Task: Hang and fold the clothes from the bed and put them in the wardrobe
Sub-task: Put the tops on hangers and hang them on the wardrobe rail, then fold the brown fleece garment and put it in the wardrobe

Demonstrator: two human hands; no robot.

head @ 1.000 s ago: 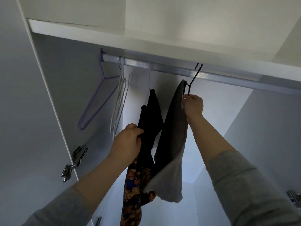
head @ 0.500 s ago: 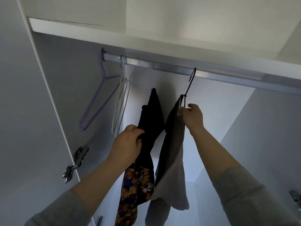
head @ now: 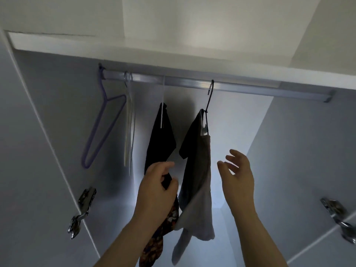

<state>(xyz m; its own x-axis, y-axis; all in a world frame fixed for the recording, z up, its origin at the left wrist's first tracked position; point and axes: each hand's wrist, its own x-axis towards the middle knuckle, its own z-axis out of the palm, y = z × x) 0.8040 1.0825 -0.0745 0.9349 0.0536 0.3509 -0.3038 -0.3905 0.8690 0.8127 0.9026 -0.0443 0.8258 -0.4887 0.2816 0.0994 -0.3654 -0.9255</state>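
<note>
Grey garment (head: 196, 160) on a black hanger (head: 209, 99), hooked over the wardrobe rail (head: 250, 90), up and just left of the right hand (head: 238, 182). Fingers spread there, nothing held, not touching the cloth. Left hand (head: 157, 191) curled round the edge of the black garment (head: 159, 139) on its white hanger (head: 162, 118). Bare purple hanger (head: 100, 132) well off to that grip's left.

A purple hanger (head: 93, 132) hangs at the left end of the silver rail (head: 250, 90), tilted a bit. Just beside it hang thin white hangers (head: 126, 141) (two, it looks like). A long white shelf (head: 57, 43) sits above the rail. A shiny metal hinge (head: 82, 209) sticks out low on the left side of the wardrobe (head: 289, 151), and another hinge (head: 335, 211) sits low on the right.
</note>
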